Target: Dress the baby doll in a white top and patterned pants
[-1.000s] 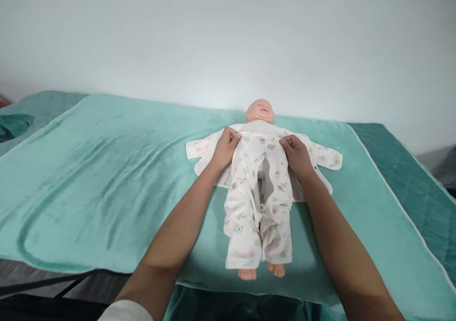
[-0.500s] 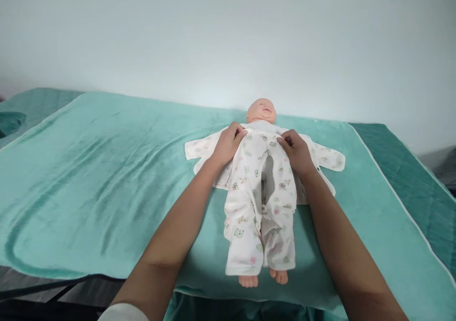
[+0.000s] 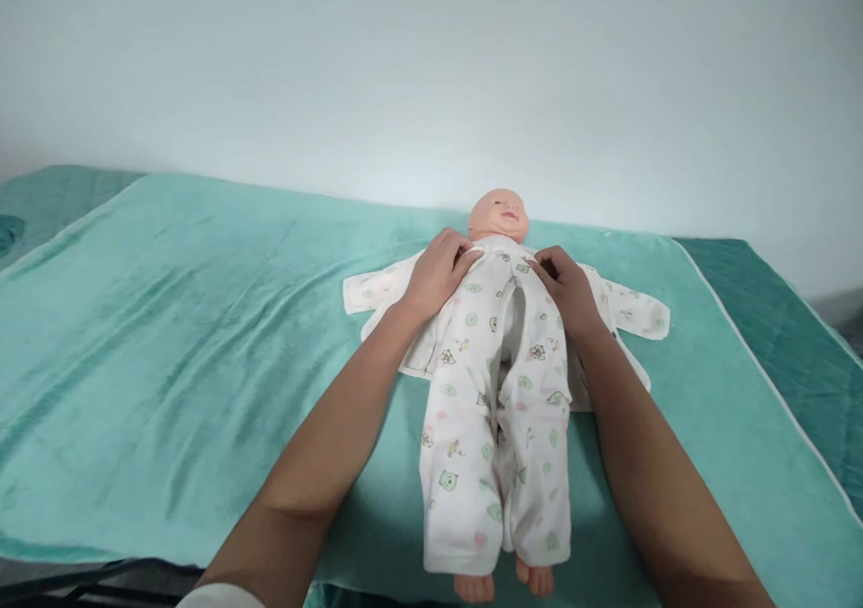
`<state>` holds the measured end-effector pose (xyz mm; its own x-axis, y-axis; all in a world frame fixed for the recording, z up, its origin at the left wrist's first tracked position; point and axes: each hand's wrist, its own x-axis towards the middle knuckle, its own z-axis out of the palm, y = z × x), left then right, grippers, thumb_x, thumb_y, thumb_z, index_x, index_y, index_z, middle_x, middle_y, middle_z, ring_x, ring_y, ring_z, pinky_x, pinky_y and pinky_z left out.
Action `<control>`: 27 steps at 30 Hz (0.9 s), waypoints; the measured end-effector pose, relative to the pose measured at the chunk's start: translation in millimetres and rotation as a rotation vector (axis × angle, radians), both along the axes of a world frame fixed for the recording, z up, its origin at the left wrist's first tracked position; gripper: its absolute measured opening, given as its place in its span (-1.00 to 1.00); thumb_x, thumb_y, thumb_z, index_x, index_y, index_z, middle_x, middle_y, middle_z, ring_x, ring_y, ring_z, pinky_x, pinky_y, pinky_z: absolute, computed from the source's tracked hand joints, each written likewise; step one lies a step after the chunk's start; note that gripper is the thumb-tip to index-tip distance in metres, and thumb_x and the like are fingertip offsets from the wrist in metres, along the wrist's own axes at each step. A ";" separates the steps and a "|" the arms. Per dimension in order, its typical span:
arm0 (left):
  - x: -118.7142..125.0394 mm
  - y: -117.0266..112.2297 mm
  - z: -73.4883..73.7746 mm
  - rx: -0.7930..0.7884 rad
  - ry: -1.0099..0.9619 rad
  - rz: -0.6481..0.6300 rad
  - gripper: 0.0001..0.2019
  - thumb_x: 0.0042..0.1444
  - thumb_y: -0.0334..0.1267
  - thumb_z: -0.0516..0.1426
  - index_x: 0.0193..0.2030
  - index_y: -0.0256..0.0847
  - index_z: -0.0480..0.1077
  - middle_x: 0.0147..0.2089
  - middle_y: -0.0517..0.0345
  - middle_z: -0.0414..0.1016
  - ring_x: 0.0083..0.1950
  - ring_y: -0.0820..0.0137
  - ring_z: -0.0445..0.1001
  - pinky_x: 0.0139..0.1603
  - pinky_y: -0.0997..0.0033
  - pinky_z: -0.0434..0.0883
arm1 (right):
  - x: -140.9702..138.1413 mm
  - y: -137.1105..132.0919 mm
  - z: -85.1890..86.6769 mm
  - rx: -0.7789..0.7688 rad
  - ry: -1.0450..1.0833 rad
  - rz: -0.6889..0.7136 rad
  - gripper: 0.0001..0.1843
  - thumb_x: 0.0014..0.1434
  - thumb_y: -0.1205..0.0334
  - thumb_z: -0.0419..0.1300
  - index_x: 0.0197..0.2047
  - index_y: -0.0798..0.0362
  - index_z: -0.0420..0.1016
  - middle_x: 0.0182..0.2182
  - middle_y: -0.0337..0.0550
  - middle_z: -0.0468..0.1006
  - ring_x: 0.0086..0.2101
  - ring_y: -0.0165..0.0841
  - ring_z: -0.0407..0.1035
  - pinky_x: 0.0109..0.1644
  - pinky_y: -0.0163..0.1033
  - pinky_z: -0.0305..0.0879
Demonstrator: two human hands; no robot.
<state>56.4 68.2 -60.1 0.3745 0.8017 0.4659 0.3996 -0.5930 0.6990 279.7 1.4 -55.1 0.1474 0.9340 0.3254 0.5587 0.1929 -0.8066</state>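
A baby doll (image 3: 497, 215) lies on its back, its head toward the wall and its bare feet toward me. White printed baby pants (image 3: 462, 392) cover its legs, with an opening at the crotch. Under the doll a matching white baby jacket (image 3: 634, 309) is spread, its sleeves out to both sides. My left hand (image 3: 441, 271) is closed on the pants' waistband at the left, fingers curled over the edge. On the right side my right hand (image 3: 566, 289) pinches the same waistband between thumb and fingers.
A green plush blanket (image 3: 202, 338) with wrinkles at the left lies under the doll. Beneath it shows a darker green quilted cover (image 3: 775, 320). A white wall (image 3: 404, 77) rises behind. Dark bars (image 3: 87, 576) show at the lower left.
The view has come closer and the doll appears slightly larger and lower. My left hand has shifted a little inward along the waistband; both hands keep their hold.
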 end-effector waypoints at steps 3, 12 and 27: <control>-1.7 2.2 2.4 0.034 0.024 -0.077 -0.78 0.31 -0.06 0.10 -0.28 -0.13 0.28 0.03 0.04 0.49 0.15 0.20 0.38 0.15 0.19 0.30 | 2.0 3.1 0.2 0.123 -0.081 0.081 -0.60 0.23 -0.22 0.18 -0.38 -0.07 0.37 -0.07 -0.06 0.50 -0.02 -0.14 0.34 0.09 0.00 0.25; -1.8 20.6 7.7 -0.155 0.061 -0.132 -0.74 0.33 -0.09 0.04 -0.36 -0.13 0.15 -0.16 0.11 0.49 -0.13 0.30 0.44 -0.09 0.27 0.33 | 3.2 15.9 0.7 0.004 -0.171 0.005 -0.62 0.27 -0.22 0.12 -0.27 -0.08 0.44 -0.24 -0.16 0.62 -0.23 -0.18 0.42 -0.11 -0.11 0.24; 11.2 39.4 -3.0 -0.142 0.081 0.018 -0.85 0.27 -0.23 0.11 -0.31 -0.14 0.23 -0.32 0.17 0.42 -0.29 0.34 0.36 -0.20 0.31 0.29 | 9.3 44.4 -0.3 -0.068 -0.144 -0.090 -0.80 0.18 0.08 0.25 -0.39 -0.05 0.36 -0.46 -0.24 0.49 -0.37 -0.27 0.36 -0.22 -0.18 0.22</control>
